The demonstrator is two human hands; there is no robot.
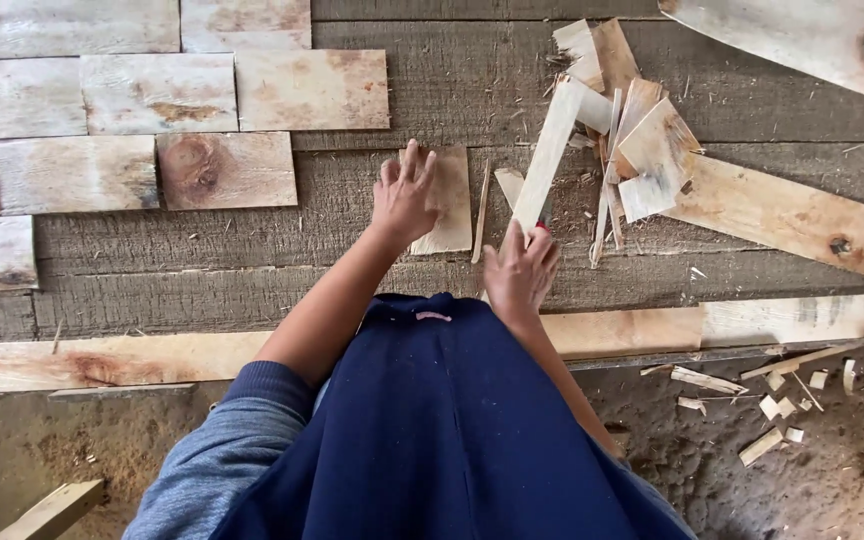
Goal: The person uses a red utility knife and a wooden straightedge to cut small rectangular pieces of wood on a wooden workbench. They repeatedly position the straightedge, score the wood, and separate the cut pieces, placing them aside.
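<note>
My left hand (404,195) lies flat with fingers spread on a small pale wooden shingle (449,200) resting on the dark grey boards. Just to its right, my right hand (520,268) grips the lower end of a long narrow wood strip (549,152) that slants up and to the right. A thin sliver (480,212) lies between the shingle and the strip. Rows of pale shingles (160,92) cover the upper left of the surface.
A heap of split wood pieces (642,140) lies right of the strip, with a knotted board (782,212) beyond it and another (812,38) at the top right. A long pale batten (652,328) runs along the edge. Chips (772,405) litter the dirt below.
</note>
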